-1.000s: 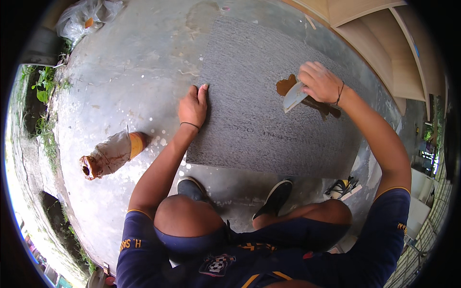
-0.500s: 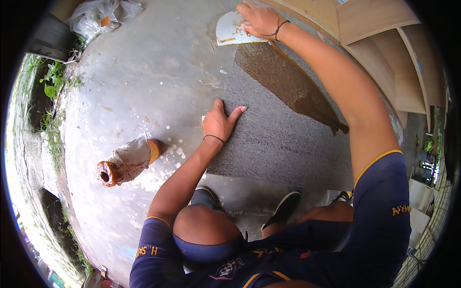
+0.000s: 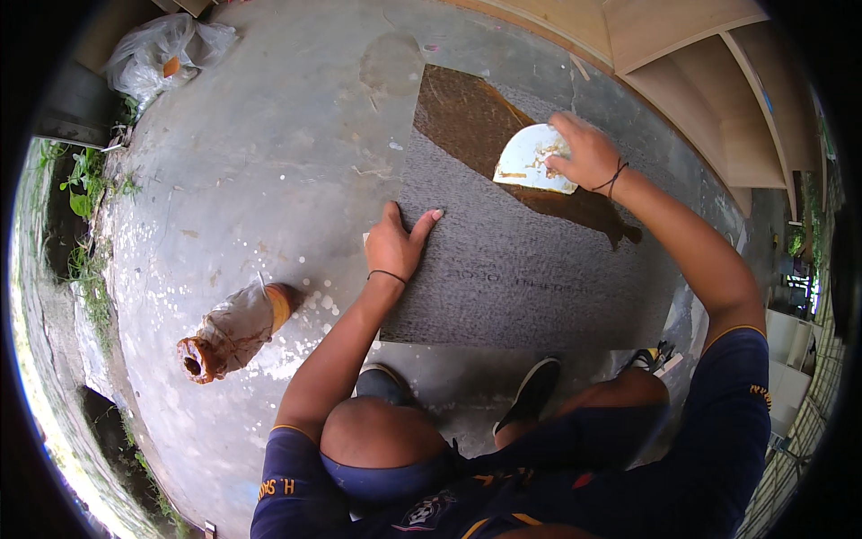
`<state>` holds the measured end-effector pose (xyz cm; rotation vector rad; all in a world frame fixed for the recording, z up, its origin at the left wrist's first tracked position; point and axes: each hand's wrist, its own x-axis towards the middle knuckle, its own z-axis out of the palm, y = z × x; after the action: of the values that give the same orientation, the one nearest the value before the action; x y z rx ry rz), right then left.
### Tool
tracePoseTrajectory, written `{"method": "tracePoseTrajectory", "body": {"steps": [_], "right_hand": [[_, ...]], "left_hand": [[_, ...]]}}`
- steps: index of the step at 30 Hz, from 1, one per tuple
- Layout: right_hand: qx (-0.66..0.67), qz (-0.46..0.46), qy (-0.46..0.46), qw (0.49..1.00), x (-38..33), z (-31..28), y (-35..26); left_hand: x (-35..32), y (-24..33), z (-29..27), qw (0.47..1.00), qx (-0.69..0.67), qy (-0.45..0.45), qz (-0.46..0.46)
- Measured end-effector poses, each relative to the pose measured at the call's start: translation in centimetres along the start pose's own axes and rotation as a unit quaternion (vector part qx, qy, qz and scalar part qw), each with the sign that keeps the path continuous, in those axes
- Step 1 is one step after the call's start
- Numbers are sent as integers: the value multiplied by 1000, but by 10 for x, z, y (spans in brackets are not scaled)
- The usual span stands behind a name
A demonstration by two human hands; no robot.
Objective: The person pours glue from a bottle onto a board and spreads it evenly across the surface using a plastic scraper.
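A grey rough-faced board (image 3: 512,287) lies flat on the concrete floor in front of my knees. Brown glue (image 3: 458,103) covers a broad band across its far part, slanting down toward the right. My right hand (image 3: 585,154) grips a white half-round plastic scraper (image 3: 530,162), smeared with brown, whose straight edge rests in the glue. Against the board's left edge, my left hand (image 3: 395,242) presses down, thumb stretched over the surface and fingers outside the edge. Left of that hand, a stained bottle-like container (image 3: 238,328) lies on its side, its crusted brown mouth facing me.
Pale wooden cabinet frames (image 3: 700,81) stand along the far right. A clear plastic bag (image 3: 166,58) sits at the far left. Plants (image 3: 85,189) grow along the floor's left edge. My shoes (image 3: 530,391) are close to the board's near edge.
My right hand has drawn the scraper from the board's far left corner rightward and nearer, along the glue. The far-left glue now reaches the edge uncovered. My left hand stays on the board.
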<state>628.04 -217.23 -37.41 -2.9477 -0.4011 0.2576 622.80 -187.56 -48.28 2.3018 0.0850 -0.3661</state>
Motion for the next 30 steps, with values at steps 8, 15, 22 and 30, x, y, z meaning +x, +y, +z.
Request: {"method": "tracePoseTrajectory", "body": {"steps": [8, 15, 22, 30], "right_hand": [[-59, 62, 244, 966, 130, -33, 47], [-10, -17, 63, 998, -64, -6, 25], [-83, 70, 222, 969, 44, 4, 49], [-87, 91, 176, 976, -68, -32, 77]], "left_hand": [[3, 8, 10, 999, 30, 22, 21], [1, 2, 6, 997, 41, 56, 26], [2, 4, 4, 998, 45, 37, 14], [2, 5, 4, 997, 48, 61, 30]]}}
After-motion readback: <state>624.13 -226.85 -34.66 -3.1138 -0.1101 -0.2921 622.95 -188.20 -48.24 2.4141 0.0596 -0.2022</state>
